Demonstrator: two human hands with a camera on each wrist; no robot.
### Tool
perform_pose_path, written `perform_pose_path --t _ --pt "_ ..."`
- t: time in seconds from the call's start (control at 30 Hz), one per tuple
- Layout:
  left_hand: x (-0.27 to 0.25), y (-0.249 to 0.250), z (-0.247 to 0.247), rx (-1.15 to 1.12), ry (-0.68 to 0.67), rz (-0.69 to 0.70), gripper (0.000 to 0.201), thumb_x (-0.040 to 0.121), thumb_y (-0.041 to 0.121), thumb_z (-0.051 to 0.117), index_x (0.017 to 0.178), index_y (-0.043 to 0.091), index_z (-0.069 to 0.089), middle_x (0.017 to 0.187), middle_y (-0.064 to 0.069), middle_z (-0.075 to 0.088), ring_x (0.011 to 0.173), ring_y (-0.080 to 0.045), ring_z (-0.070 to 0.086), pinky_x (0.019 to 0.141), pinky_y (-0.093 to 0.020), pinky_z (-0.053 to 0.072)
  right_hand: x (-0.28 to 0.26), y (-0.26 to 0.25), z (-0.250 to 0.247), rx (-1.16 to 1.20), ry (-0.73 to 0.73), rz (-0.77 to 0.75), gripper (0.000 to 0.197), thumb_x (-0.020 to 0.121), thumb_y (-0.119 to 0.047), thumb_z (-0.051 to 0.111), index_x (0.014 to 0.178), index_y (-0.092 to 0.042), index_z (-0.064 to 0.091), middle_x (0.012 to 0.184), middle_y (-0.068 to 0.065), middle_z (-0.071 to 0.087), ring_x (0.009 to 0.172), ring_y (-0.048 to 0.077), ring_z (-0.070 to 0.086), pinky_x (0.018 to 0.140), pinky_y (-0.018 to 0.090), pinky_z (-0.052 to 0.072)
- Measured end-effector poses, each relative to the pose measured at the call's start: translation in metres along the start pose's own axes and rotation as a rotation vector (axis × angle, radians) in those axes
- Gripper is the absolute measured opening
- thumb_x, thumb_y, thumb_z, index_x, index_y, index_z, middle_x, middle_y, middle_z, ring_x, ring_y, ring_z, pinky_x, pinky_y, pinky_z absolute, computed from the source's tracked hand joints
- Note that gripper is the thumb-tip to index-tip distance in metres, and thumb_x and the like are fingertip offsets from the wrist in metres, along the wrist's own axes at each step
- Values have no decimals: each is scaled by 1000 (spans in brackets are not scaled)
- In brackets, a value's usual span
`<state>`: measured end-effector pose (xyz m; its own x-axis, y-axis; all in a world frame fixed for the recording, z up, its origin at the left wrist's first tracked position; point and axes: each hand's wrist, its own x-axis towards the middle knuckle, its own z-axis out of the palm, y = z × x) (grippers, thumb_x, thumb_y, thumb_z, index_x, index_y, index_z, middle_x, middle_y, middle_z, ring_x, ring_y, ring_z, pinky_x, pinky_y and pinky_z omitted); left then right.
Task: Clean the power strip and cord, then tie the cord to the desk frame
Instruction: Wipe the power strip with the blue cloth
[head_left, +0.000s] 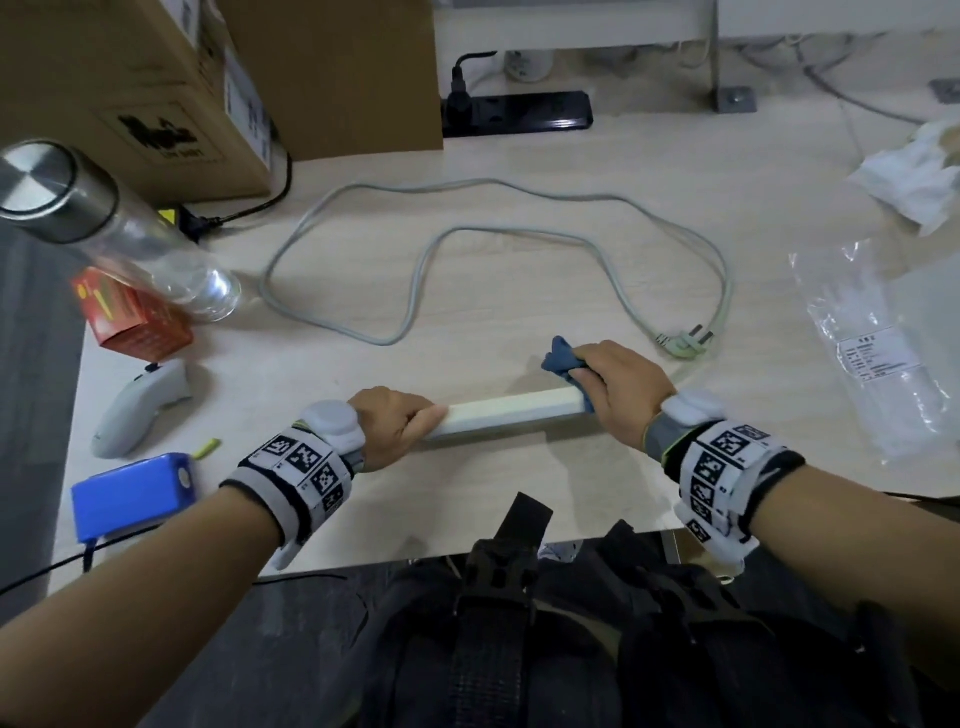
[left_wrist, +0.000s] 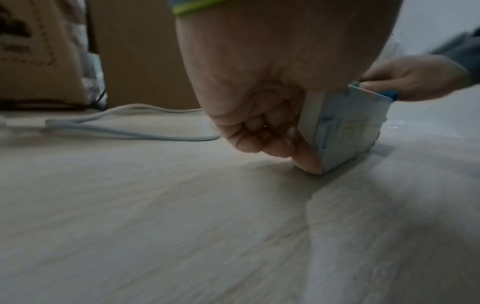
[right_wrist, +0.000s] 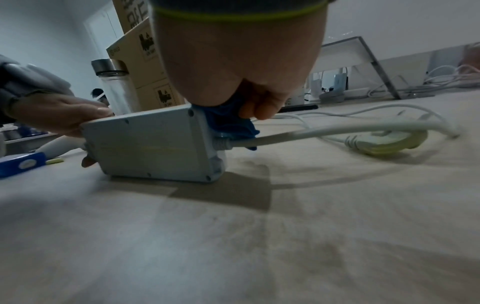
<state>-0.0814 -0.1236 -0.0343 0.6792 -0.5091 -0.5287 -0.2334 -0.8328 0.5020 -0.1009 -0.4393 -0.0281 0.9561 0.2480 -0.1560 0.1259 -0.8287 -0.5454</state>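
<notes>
A white power strip (head_left: 511, 410) stands on its long edge on the wooden desk (head_left: 519, 291), near the front. My left hand (head_left: 397, 423) grips its left end (left_wrist: 345, 131), fingers curled round it. My right hand (head_left: 618, 387) holds a blue cloth (head_left: 563, 358) bunched against the strip's right end (right_wrist: 155, 144), where the grey cord (right_wrist: 311, 132) leaves it. The cord (head_left: 519, 228) loops over the desk behind and ends in a plug (head_left: 688, 340) right of my right hand.
Cardboard boxes (head_left: 156, 88) stand at the back left, a black power strip (head_left: 519, 111) behind them. A glass bottle (head_left: 119, 228), an orange box (head_left: 132, 317), a white controller (head_left: 137, 405) and a blue pack (head_left: 132, 493) sit left. Plastic bag (head_left: 878, 353) and crumpled tissue (head_left: 919, 171) lie right.
</notes>
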Motion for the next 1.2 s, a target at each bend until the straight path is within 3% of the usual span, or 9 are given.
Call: perform_pose_path --t 0.17,0.3,0.47,0.53,0.63,0.83,0.97,1.1,1.2 --pt "-8 5 5 -60 157 -3 52 88 60 35 127 28 41 78 8 60 69 -21 55 70 -30 41 8 -4 -3 -5 58 11 31 96 -25 42 118 -19 63 94 5 60 89 25 57 76 36 45" --pt "-13 0 8 -31 168 36 37 88 40 60 120 25 47 84 6 65 69 -20 53 68 -26 37 -1 -9 -15 42 123 -85 31 94 -29 41 118 -28 62 87 -2 55 82 16 51 70 22 33" --pt "-10 -3 9 -95 218 26 35 85 33 67 118 25 59 90 2 71 81 -25 63 75 -31 47 -17 -4 -1 -169 -51 -280 43 93 -30 37 116 -5 64 84 13 55 72 31 51 64 42 45" --pt "-9 -1 9 -112 234 15 35 83 31 69 117 26 62 87 1 71 80 -25 63 76 -31 48 -13 -9 7 -207 -21 -309 38 94 -26 38 104 -4 68 78 12 54 65 31 49 60 39 39" --pt "-10 0 9 -129 267 22 35 82 29 71 115 24 64 84 0 71 77 -24 63 73 -29 46 2 -40 23 -227 31 -410 27 91 -19 45 92 -4 68 72 11 56 59 30 50 60 34 30" --pt "-12 0 9 -129 294 -11 21 83 29 69 99 17 66 76 -6 67 64 -24 51 64 -28 38 28 -113 67 -192 45 -496 27 67 -1 77 92 -1 68 82 16 58 61 31 52 55 38 47" --pt "-12 -3 14 -154 351 30 20 82 28 70 99 18 69 65 7 57 60 -22 50 61 -30 40 19 -97 47 -214 5 -507 25 80 -18 64 101 -5 68 92 19 59 70 33 54 59 37 44" --pt "-12 -4 14 -161 339 42 30 81 30 73 111 28 67 70 10 60 66 -18 56 67 -28 46 -18 -12 11 -344 77 -399 47 75 -13 77 118 -15 57 114 18 63 109 36 48 82 50 47" --pt "-10 -5 13 -158 335 47 30 80 29 73 110 27 67 69 11 58 65 -17 54 66 -26 44 -27 21 6 -231 47 -449 40 87 -4 52 125 -7 45 125 29 58 119 42 50 96 51 45"
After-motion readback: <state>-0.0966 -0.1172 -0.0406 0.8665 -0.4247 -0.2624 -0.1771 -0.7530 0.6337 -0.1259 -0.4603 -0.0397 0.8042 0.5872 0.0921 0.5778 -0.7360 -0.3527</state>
